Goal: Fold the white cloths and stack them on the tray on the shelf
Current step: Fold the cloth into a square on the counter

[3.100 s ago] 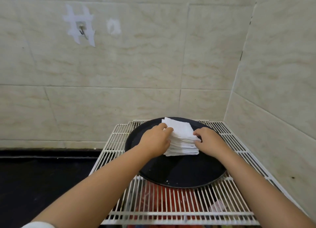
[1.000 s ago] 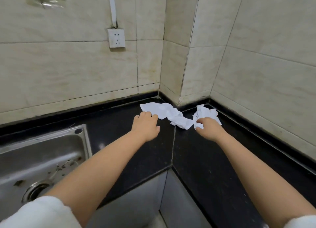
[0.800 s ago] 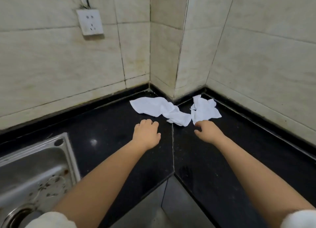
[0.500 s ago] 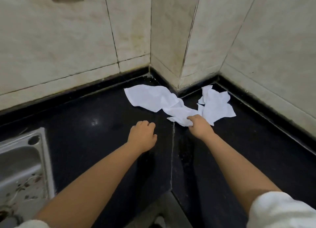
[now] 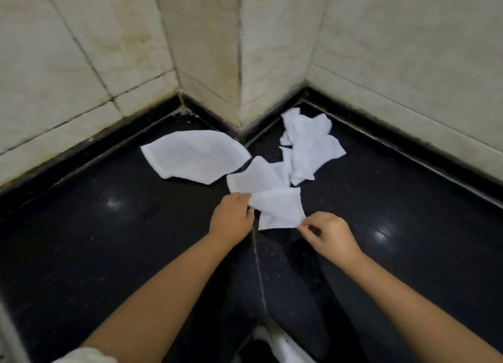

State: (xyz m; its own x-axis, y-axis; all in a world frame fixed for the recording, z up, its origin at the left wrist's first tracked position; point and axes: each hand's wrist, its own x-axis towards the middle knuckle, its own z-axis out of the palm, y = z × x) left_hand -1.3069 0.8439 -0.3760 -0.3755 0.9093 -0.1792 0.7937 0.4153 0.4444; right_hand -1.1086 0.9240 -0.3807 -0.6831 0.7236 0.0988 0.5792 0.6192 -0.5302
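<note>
White cloths lie on the black counter [image 5: 109, 226] near the tiled corner; open counter spreads on both sides. The left hand [image 5: 231, 221] and right hand [image 5: 330, 236] both pinch the nearest cloth [image 5: 277, 207], where half a second ago only the right touched it.

Both forearms run out of the bottom edge, so elbows and up are cut off. The left hand [image 5: 231, 217] covers the corner of the crumpled white cloth [image 5: 275, 204] it grips, and its fingers [image 5: 243, 198] are mostly tucked under. Can't tell how the three white cloths overlap in the middle. Some white thing at the bottom edge [image 5: 283, 346] is cropped and unreadable. The glossy black stone table [image 5: 109, 240] runs off both sides, and the left edge is blurry.
</note>
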